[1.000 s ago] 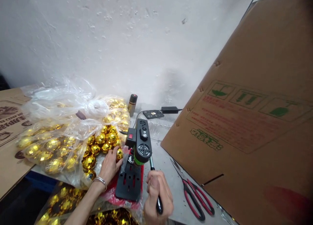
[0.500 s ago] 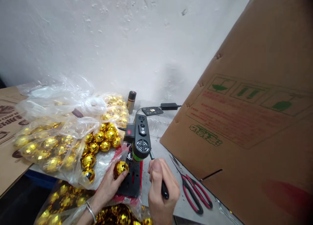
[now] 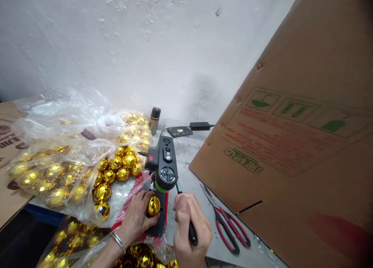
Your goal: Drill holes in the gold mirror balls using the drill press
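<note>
My left hand (image 3: pixel 139 211) grips a gold mirrored ball (image 3: pixel 153 205) between fingers and thumb, just below the head of a small black bench drill press (image 3: pixel 167 163). The ball is over the press's black base plate (image 3: pixel 157 228). My right hand (image 3: pixel 192 225) is wrapped round the black-ended lever handle (image 3: pixel 192 235) at the press's right side. The drill tip is not clear to see behind the head and fingers. More gold balls (image 3: pixel 124 172) lie loose to the left, at the mouth of a clear plastic bag (image 3: pixel 67 163).
Red-handled scissors (image 3: pixel 230 225) lie right of my right hand, against a tall cardboard box (image 3: pixel 285 143). Behind the press are a spray can (image 3: pixel 155 120), a dark phone-like slab (image 3: pixel 180 132) and a black power adapter (image 3: pixel 201 126). Another bag of balls (image 3: pixel 75 240) sits below the table edge.
My left hand has shifted right and turned the ball, bringing it closer under the drill head. My right hand keeps its hold on the lever. The view has shifted slightly.
</note>
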The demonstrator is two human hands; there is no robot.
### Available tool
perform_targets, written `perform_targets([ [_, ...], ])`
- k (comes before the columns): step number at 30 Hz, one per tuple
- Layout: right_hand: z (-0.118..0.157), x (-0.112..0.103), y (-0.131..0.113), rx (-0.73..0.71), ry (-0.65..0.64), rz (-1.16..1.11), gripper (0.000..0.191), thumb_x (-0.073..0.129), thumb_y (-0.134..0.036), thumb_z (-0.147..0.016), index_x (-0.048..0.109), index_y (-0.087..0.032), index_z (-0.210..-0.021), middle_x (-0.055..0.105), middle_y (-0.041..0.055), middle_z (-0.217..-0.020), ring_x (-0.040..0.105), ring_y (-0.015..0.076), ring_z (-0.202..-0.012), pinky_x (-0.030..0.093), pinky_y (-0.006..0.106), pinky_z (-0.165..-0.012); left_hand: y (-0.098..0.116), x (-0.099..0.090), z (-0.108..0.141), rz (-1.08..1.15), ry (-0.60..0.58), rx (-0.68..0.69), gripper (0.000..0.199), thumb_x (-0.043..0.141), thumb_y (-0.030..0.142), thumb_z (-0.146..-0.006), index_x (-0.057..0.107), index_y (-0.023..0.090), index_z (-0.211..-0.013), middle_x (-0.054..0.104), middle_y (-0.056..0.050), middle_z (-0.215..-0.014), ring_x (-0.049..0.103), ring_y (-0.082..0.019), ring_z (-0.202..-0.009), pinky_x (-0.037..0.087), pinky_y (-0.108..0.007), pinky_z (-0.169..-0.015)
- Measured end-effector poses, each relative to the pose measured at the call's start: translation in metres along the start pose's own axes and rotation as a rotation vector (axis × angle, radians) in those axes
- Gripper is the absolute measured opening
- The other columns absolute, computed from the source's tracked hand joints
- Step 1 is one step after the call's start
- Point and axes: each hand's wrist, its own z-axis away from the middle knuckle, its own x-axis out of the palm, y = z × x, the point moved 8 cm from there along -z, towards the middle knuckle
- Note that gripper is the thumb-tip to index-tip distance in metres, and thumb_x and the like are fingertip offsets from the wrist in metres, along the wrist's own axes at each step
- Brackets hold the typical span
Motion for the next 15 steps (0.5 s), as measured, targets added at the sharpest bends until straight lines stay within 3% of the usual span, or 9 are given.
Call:
perform_targets([
  [6, 0.015, 0.002, 0.009, 0.042, 0.052, -0.034, 0.027, 0.044, -0.007, -0.104, 0.050, -0.022, -0.082, 0.049, -0.0034, -0.071, 0.051, 0.0089, -0.062, 0.039, 0.022, -0.056, -0.005, 0.010, -0.004, 0.020, -0.016, 0.004, 0.043, 0.078, 0.037, -0.079, 0.069, 0.020, -0.117, 0.074, -0.011, -0.108, 0.066, -0.036, -0.103, 0.051, -0.052, -0.092],
  [11, 0.040, 0.005, 0.015, -0.100, 0.136, -0.005, 0.032, 0.041, -0.006, -0.103, 0.047, -0.022, -0.076, 0.047, -0.0040, -0.069, 0.049, 0.0087, -0.060, 0.039, 0.023, -0.056, -0.005, 0.011, -0.002, 0.008, -0.019, -0.003, 0.042, 0.080, 0.034, -0.076, 0.067, 0.021, -0.115, 0.072, -0.009, -0.106, 0.064, -0.035, -0.103, 0.049, -0.050, -0.095],
  [15, 0.051, 0.006, 0.019, -0.102, 0.186, 0.041, 0.034, 0.039, -0.010, -0.105, 0.046, -0.022, -0.074, 0.046, -0.0049, -0.070, 0.047, 0.0086, -0.060, 0.043, 0.024, -0.061, -0.005, 0.013, -0.002, 0.002, -0.015, -0.007, 0.041, 0.082, 0.031, -0.075, 0.066, 0.021, -0.111, 0.071, -0.009, -0.107, 0.064, -0.034, -0.101, 0.049, -0.049, -0.094],
])
